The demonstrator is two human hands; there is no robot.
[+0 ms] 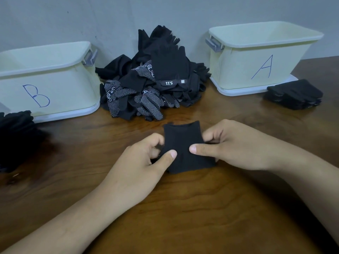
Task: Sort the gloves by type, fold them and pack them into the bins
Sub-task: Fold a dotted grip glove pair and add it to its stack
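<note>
Folded black glove (185, 149) pinched at both edges: left hand (145, 162) on left edge, right hand (229, 145) on right, thumbs pressed on top, fingers curled behind. Held low at front centre of wooden table (201, 208); contact with table unclear. Beyond, loose pile of black gloves (152, 85), some white-dotted, heaped against wall between bin B (69, 92) at left and bin A (238, 70) at right. Folded dark stack (295, 95) lay beside bin A; another dark stack (16, 136) before bin B.

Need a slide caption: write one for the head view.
Left hand and right hand pinch a black glove before the glove pile.
</note>
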